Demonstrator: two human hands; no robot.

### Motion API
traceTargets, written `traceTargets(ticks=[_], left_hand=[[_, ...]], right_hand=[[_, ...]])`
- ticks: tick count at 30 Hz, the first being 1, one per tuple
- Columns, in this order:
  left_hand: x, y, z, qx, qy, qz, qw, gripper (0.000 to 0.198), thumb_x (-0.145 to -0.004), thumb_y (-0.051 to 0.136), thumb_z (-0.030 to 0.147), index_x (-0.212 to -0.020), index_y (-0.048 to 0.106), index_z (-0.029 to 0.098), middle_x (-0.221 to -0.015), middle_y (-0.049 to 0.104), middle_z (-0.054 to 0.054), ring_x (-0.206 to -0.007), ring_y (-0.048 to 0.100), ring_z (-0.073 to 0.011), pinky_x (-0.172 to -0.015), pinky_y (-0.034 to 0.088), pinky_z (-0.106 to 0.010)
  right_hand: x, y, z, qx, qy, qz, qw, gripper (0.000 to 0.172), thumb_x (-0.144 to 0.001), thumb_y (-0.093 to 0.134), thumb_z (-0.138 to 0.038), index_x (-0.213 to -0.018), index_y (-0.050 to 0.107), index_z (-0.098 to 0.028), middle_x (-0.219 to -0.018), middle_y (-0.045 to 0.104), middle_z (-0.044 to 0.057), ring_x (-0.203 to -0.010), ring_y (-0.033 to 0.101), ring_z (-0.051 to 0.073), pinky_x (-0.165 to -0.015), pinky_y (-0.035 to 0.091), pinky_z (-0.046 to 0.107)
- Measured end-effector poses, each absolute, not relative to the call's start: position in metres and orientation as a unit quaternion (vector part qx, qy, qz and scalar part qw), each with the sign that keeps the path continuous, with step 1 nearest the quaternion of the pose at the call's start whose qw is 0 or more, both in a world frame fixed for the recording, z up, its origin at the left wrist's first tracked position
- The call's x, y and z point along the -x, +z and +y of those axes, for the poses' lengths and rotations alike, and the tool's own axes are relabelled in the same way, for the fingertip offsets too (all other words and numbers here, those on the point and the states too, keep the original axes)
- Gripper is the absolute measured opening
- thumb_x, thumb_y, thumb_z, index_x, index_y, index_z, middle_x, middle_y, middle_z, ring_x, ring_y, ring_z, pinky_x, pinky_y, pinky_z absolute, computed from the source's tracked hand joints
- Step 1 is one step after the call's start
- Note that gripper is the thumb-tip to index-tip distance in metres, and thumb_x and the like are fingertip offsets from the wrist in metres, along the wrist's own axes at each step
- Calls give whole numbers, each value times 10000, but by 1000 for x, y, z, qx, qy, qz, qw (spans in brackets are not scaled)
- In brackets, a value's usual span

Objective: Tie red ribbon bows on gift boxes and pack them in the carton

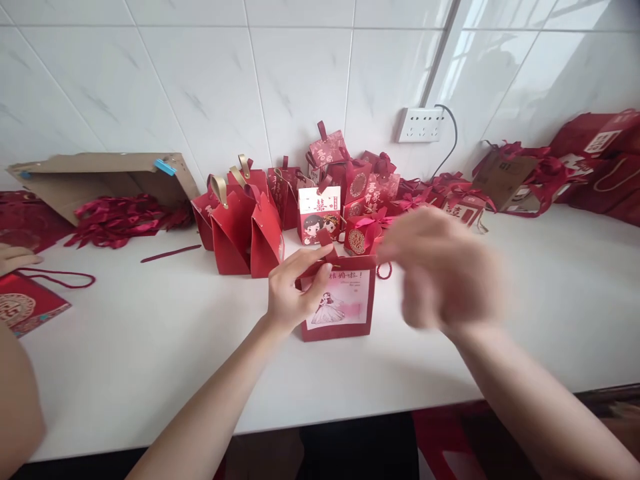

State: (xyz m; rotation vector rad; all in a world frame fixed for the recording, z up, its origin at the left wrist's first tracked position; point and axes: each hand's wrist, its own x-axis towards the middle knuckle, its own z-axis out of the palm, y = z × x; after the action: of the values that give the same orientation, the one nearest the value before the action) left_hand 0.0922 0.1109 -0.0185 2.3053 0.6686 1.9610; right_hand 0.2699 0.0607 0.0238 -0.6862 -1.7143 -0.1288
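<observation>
A dark red gift box (361, 320) with a white panel showing a figure in a wide gown stands upright on the white table. My left hand (295, 287) pinches the red ribbon loop (329, 245) at the top of this box between thumb and fingers. To the right of the box's top edge, my right hand (440, 273) is raised and smeared by motion, so its fingers do not show clearly. Just behind the box are a white and red box with two cartoon faces (319, 207) and a red box with a gold round emblem (357, 241).
Several plain red boxes (233, 240) with loop handles stand left of centre. A cardboard box (100, 167) holds dark red ribbons (120, 220). Another person's hand (17, 259) is by a red bag (30, 307) at far left. A power strip (419, 125) is on the wall.
</observation>
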Motion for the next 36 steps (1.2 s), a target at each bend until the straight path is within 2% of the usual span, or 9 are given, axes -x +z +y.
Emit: traceTargets(ticks=[2,5,7,10,20,26,31,34,36], left_hand=[[-92,-19,111,-749,625,219,35,264,-804,600,96,-1039,670,193,-890,718,-20,-784,670,-130,-711,576,-239],[-91,-17,109,-760,614,210,44,296,-805,564,78,-1065,659,182,-865,700,-29,-758,654,-125,-673,568,-232],[-91,-16,108,-762,614,202,44,301,-800,553,73,-1063,658,177,-865,692,-33,-755,649,-125,-654,565,-227],[-92,-15,106,-759,617,206,38,300,-790,557,59,-1049,659,172,-858,689,-30,-756,647,-122,-650,562,-217],[-94,-17,103,-747,622,230,46,250,-798,579,96,-1018,667,175,-863,699,-28,-758,655,-130,-650,566,-220],[-95,-18,100,-721,616,282,147,304,-803,599,162,-1103,642,187,-963,714,-41,-829,681,-154,-731,582,-237],[-97,-16,99,-706,617,278,208,396,-797,602,166,-1190,569,189,-805,690,-14,-735,669,-135,-648,578,-220],[-97,-17,99,-708,617,271,211,319,-794,602,155,-1110,568,184,-706,648,14,-651,643,-113,-601,562,-201],[-97,-18,99,-710,624,270,180,246,-785,610,151,-1026,567,181,-715,635,14,-648,635,-109,-602,556,-201]], right_hand=[[-265,17,85,260,-103,-765,580,117,-879,505,-310,-930,576,-233,-845,608,51,-785,600,214,-641,518,414],[-257,-6,101,255,-93,-790,550,218,-843,489,-225,-1055,512,-179,-908,589,93,-832,578,220,-654,521,393],[-254,-19,100,266,-70,-792,545,247,-829,498,-172,-1076,498,-182,-888,580,80,-804,566,197,-640,511,356],[-251,-26,93,284,-53,-780,555,228,-836,502,-118,-1047,503,-204,-826,569,41,-727,547,159,-603,485,302],[-246,-20,87,322,8,-747,582,86,-853,547,-155,-895,505,-217,-745,553,-5,-647,539,124,-551,447,250],[-244,-19,83,341,61,-727,593,50,-864,523,-177,-831,509,-211,-726,517,-11,-638,523,117,-547,439,243],[-245,-17,82,353,102,-722,586,71,-854,522,-181,-791,514,-213,-713,520,-12,-641,522,121,-551,437,249],[-245,-16,83,353,106,-718,590,83,-843,533,-181,-770,510,-213,-695,505,-21,-634,518,117,-546,431,240],[-245,-16,82,352,97,-720,591,80,-841,537,-181,-773,508,-213,-690,499,-23,-630,516,115,-548,430,239]])
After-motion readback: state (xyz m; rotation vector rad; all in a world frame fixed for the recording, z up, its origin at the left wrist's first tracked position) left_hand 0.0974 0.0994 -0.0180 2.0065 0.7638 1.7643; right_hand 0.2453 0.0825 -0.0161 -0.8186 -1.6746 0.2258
